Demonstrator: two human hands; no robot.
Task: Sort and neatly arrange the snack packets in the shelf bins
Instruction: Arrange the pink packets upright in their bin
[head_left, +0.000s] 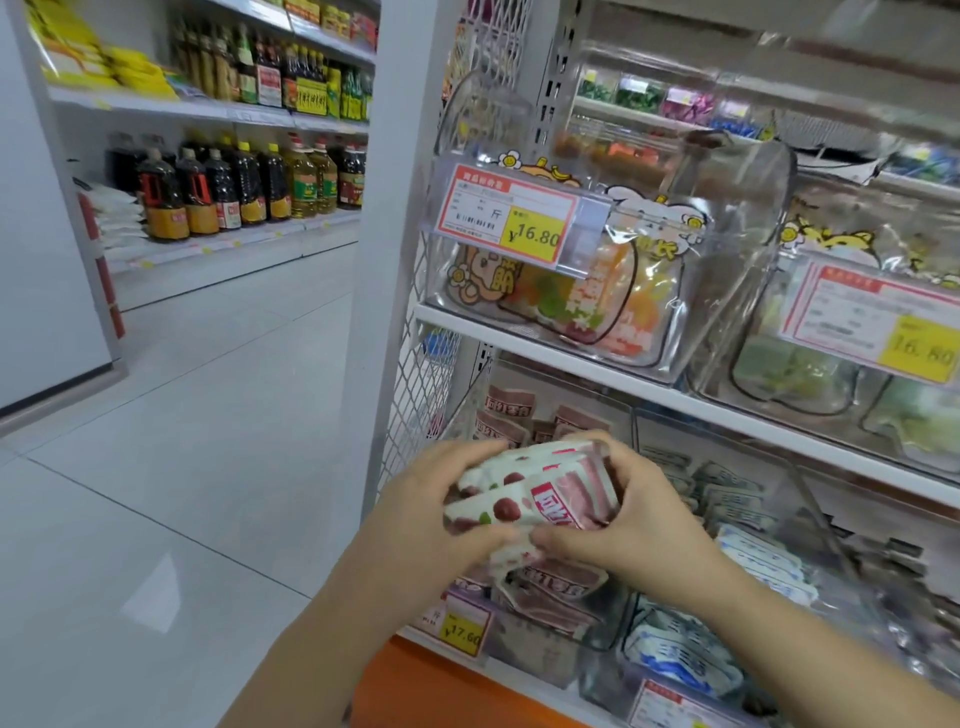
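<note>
A white pillar (387, 197) stands at the shelving's end. Left of it, a far shelf (234, 236) carries dark sauce bottles (208, 195) beside yellow oil bottles (311, 182), with yellow packets (124, 70) higher up. Pale glossy floor tiles (171, 426) spread left of the pillar's foot.

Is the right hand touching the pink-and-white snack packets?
Touching. The head view shows the right hand with fingers curled over the top of the snack packets and thumb pressed against their lower edge.

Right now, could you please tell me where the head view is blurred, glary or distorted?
Head view: blur smears the right price tag, the left price tag reads sharply; glare streaks the clear bin; light reflects off the floor; the wide lens slants the shelf upright.
</note>
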